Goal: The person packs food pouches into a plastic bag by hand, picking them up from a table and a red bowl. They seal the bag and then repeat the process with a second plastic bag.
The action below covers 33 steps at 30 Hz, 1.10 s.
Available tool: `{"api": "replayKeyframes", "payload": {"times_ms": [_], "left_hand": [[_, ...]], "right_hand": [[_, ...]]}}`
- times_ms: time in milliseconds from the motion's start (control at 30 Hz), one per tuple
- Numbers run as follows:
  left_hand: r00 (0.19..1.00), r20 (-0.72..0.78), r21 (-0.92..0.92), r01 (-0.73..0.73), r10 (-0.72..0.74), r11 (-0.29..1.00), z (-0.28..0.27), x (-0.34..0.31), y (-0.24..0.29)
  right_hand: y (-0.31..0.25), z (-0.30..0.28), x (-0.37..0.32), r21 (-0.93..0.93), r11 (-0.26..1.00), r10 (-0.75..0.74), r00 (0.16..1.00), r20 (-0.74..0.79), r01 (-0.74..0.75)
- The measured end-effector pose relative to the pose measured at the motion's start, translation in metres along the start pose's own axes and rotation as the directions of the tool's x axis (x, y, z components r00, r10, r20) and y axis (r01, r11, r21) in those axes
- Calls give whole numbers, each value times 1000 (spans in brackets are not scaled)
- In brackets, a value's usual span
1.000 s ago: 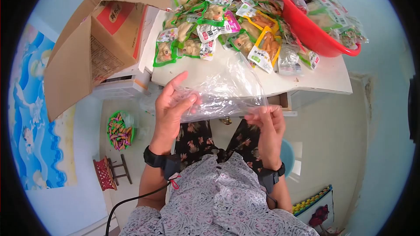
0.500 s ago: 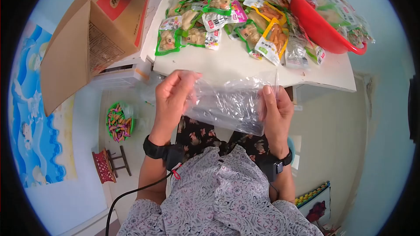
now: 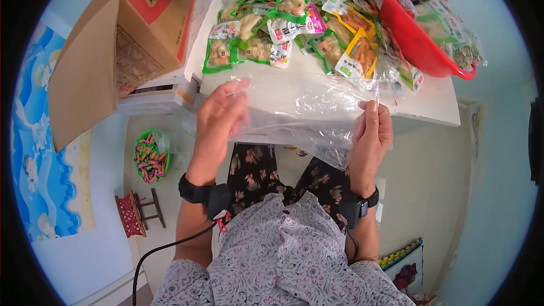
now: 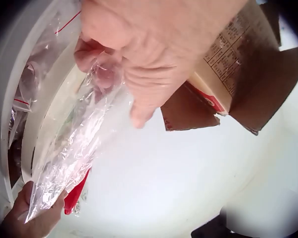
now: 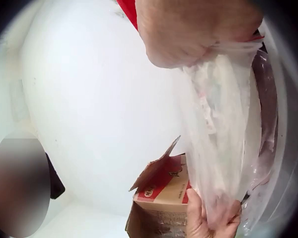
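A clear plastic bag (image 3: 303,116) is stretched between both hands just in front of the white table (image 3: 430,105). My left hand (image 3: 218,116) pinches its left edge, and the left wrist view shows the clear plastic bag (image 4: 74,148) crumpled in that hand's fingers (image 4: 97,59). My right hand (image 3: 371,133) pinches the right edge; in the right wrist view the clear plastic bag (image 5: 221,129) hangs down from that hand (image 5: 198,29). The bag looks empty.
Several sealed snack packets (image 3: 294,22) lie heaped on the table's far side. A red basin (image 3: 411,37) with more packets stands at the right. An open cardboard box (image 3: 122,45) sits to the left. A green basket of sweets (image 3: 148,157) and a small stool (image 3: 135,212) are on the floor.
Both hands have lifted the bag and pulled it wider apart, up toward the table edge. The right hand moved to the right; the bag has spread from a bunched roll into a broad sheet.
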<state>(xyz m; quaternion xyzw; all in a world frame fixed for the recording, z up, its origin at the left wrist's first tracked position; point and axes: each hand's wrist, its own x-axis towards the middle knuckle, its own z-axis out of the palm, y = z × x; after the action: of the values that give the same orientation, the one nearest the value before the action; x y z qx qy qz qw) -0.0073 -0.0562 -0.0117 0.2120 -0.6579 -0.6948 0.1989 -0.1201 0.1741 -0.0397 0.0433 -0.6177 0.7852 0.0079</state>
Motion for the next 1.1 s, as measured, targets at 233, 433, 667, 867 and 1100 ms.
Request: {"api": "replayKeyframes", "payload": {"times_ms": [233, 433, 667, 867, 1100], "left_hand": [[984, 148, 206, 71, -103, 976, -25, -8, 10], [735, 40, 798, -431, 677, 420, -8, -6, 24], [806, 233, 447, -586, 545, 676, 58, -18, 38], [943, 298, 115, -191, 150, 975, 74, 34, -28], [939, 332, 27, -109, 94, 994, 76, 38, -17]], "right_hand": [[-4, 4, 12, -119, 993, 3, 999, 46, 3], [2, 19, 29, -155, 984, -68, 988, 135, 89], [21, 62, 38, -2, 1000, -24, 983, 179, 25], [-7, 36, 39, 73, 970, 206, 940, 273, -234], [9, 14, 28, 51, 994, 73, 929, 362, -98]]}}
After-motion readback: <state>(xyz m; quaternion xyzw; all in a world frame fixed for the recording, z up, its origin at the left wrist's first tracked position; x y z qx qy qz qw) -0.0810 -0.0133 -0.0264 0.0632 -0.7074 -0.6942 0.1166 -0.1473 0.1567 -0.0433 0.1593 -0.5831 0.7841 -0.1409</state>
